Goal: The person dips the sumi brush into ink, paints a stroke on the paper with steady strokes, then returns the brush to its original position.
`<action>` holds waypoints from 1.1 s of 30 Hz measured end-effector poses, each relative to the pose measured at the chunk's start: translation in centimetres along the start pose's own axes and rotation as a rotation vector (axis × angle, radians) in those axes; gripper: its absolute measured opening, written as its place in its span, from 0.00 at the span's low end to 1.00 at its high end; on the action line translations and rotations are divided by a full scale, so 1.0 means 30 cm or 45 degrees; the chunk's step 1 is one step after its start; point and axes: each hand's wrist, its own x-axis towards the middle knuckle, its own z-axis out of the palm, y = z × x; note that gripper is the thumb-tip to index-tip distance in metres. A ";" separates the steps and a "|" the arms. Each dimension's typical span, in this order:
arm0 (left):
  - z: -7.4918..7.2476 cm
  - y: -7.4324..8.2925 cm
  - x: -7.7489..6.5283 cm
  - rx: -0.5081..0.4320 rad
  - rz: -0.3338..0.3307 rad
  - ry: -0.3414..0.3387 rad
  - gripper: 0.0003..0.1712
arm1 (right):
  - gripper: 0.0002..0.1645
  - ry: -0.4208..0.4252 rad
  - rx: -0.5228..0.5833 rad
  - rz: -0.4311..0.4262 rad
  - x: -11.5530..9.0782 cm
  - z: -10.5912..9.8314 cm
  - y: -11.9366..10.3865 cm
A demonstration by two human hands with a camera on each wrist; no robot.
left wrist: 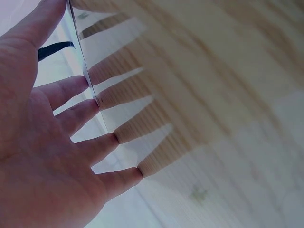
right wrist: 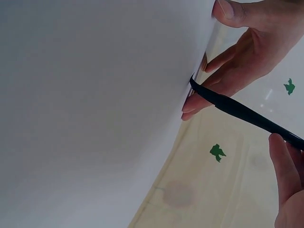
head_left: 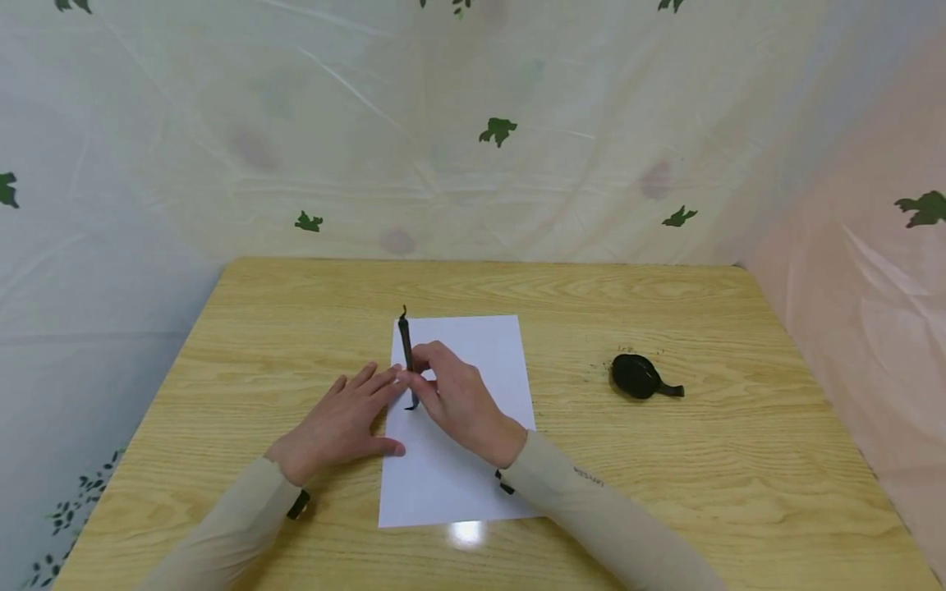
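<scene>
My right hand (head_left: 466, 402) pinches a slim black writing brush (head_left: 406, 341) between thumb and fingers, with a small loop at its top end. The brush stands nearly upright, and its dark, bent tip (right wrist: 194, 81) meets the white sheet of paper (head_left: 473, 476). A short black stroke (head_left: 411, 408) shows at the tip in the head view. My left hand (head_left: 343, 427) lies flat with fingers spread, its fingertips and thumb over the left edge of the sheet. In the left wrist view, the fingers (left wrist: 102, 149) touch the glossy tabletop, which mirrors them.
To the right of the paper, a small round black dish (head_left: 634, 376) with a stubby handle sits on the wooden table (head_left: 702, 476). Tiny dark specks lie around it. Pale sheeting (head_left: 369, 148) with green leaf shapes hangs behind the table and at both sides.
</scene>
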 end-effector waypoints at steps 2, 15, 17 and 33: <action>0.000 0.002 0.000 0.001 -0.002 -0.001 0.56 | 0.16 0.002 0.001 0.002 -0.001 -0.002 0.001; -0.002 0.005 0.002 0.012 -0.004 0.007 0.54 | 0.16 0.018 -0.010 0.000 -0.011 -0.016 0.004; -0.001 0.005 0.003 0.015 -0.005 0.007 0.54 | 0.16 0.016 -0.007 0.003 -0.014 -0.017 0.006; 0.004 0.006 0.003 0.017 -0.017 0.004 0.53 | 0.16 0.011 -0.009 0.019 -0.029 -0.032 0.013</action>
